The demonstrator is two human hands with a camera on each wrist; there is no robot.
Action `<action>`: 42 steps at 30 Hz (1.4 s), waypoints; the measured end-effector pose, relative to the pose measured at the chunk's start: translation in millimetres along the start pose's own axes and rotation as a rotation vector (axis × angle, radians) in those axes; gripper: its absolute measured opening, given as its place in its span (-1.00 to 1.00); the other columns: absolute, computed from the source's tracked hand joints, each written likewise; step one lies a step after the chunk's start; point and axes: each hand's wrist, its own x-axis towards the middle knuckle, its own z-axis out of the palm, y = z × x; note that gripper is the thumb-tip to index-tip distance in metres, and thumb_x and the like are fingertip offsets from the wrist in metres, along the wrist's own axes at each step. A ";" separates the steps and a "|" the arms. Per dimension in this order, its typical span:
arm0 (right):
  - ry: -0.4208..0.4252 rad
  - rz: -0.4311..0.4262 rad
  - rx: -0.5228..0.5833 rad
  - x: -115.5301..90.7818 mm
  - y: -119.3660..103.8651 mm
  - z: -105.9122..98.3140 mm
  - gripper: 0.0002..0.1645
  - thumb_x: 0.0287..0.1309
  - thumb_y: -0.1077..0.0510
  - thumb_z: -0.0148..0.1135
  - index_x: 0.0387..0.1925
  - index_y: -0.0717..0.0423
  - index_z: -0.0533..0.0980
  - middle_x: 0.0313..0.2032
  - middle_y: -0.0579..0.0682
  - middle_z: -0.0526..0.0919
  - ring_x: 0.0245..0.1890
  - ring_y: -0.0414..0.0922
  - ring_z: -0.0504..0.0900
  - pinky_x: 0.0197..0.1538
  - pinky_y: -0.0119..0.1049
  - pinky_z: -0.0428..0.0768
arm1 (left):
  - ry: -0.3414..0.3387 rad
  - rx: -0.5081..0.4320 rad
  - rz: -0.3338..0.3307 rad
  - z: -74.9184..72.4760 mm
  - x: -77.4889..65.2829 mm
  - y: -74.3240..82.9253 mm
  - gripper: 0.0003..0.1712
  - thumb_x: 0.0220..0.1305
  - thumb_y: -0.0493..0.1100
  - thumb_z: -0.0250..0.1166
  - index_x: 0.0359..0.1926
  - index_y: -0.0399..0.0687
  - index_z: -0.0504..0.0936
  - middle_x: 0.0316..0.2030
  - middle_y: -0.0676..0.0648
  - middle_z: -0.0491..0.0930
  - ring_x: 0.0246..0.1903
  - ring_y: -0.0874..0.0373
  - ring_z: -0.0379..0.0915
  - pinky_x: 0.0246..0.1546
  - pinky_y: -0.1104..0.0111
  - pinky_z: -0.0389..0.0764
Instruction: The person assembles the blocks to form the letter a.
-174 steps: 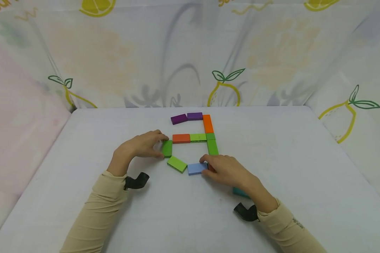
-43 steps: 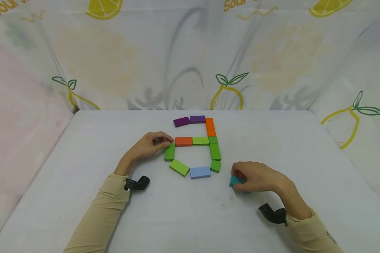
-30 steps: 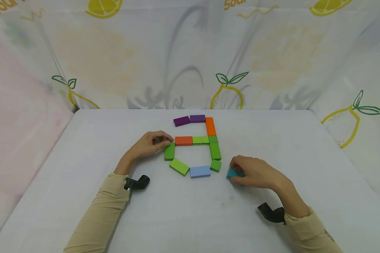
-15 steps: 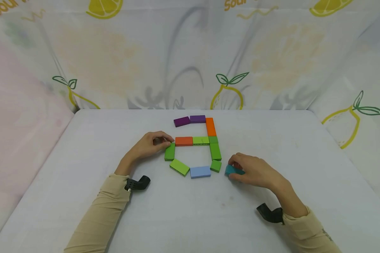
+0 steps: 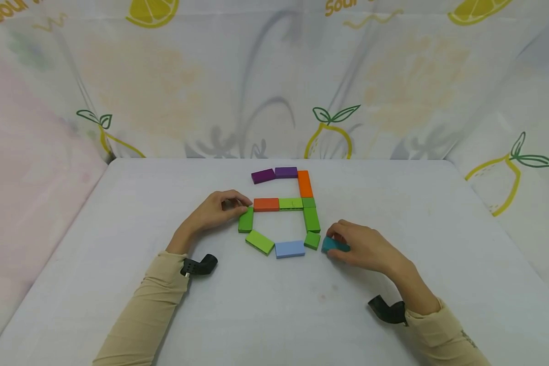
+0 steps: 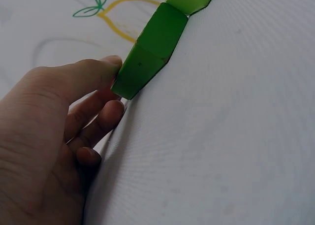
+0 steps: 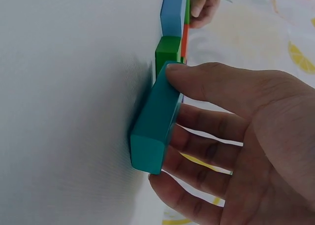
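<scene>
A teal wooden block (image 5: 335, 244) is held between the thumb and fingers of my right hand (image 5: 366, 246). In the right wrist view its near end points at the camera, while its far end lies beside a small green block (image 7: 167, 51). My left hand (image 5: 212, 209) has thumb and index finger on the upper end of a green block (image 5: 245, 221); the other fingers curl loosely below. Touching the small green block's left side is a light blue block (image 5: 290, 249). A lime block (image 5: 260, 242) lies slanted between blue and left green.
Behind these, a red-orange block (image 5: 266, 205) and a lime block (image 5: 291, 204) form a middle bar. Green blocks (image 5: 311, 218) and an orange block (image 5: 304, 183) make the right side. Two purple blocks (image 5: 286, 173) lie at the top. A patterned cloth (image 5: 187, 91) hangs behind the white table.
My right hand left the small green block, took hold of the teal block, and slid it up and left toward the small green block. The left hand shifted slightly at its green block.
</scene>
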 end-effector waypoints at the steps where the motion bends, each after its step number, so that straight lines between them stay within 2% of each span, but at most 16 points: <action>1: 0.003 0.001 0.000 0.1 -0.1 0.1 -0.64 0.04 0.03 0.36 -0.12 0.04 0.53 -0.36 -0.17 0.52 -0.36 -0.23 0.45 -0.28 -0.37 0.48 | 0.000 0.001 0.000 0.0 0.1 0.1 -0.79 0.27 -0.23 0.23 -0.09 -0.15 0.65 -0.21 -0.09 0.67 -0.24 0.06 0.48 -0.20 0.39 0.42; 14: 0.012 0.007 0.015 1.7 -2.5 2.6 -0.64 0.05 0.01 0.36 -0.12 0.05 0.55 -0.37 -0.17 0.50 -0.37 -0.22 0.46 -0.32 -0.39 0.47 | 0.002 0.000 0.011 0.3 -1.3 2.0 -0.79 0.26 -0.24 0.23 -0.10 -0.16 0.65 -0.21 -0.11 0.66 -0.24 0.04 0.48 -0.20 0.39 0.43; 24: 0.025 -0.004 -0.003 4.5 -2.6 4.3 -0.63 0.05 -0.01 0.36 -0.11 0.04 0.56 -0.36 -0.18 0.50 -0.38 -0.26 0.43 -0.31 -0.39 0.46 | 0.007 0.002 0.021 -1.6 -1.2 1.7 -0.79 0.27 -0.23 0.23 -0.10 -0.15 0.65 -0.20 -0.10 0.66 -0.24 0.05 0.48 -0.16 0.24 0.45; 33: 0.024 0.005 -0.009 4.6 -3.0 6.6 -0.62 0.04 -0.01 0.36 -0.11 0.05 0.56 -0.33 -0.18 0.52 -0.35 -0.26 0.45 -0.28 -0.36 0.48 | 0.009 -0.002 0.029 0.4 -0.2 -1.1 -0.79 0.26 -0.23 0.24 -0.10 -0.14 0.65 -0.21 -0.09 0.67 -0.25 0.07 0.48 -0.22 0.41 0.42; 42: 0.027 0.002 -0.011 4.9 -3.5 7.2 -0.62 0.05 -0.01 0.36 -0.11 0.06 0.56 -0.32 -0.17 0.52 -0.34 -0.25 0.46 -0.27 -0.35 0.49 | 0.006 0.000 0.023 1.4 0.5 -1.0 -0.79 0.26 -0.25 0.24 -0.10 -0.17 0.65 -0.22 -0.11 0.67 -0.26 0.05 0.48 -0.21 0.38 0.43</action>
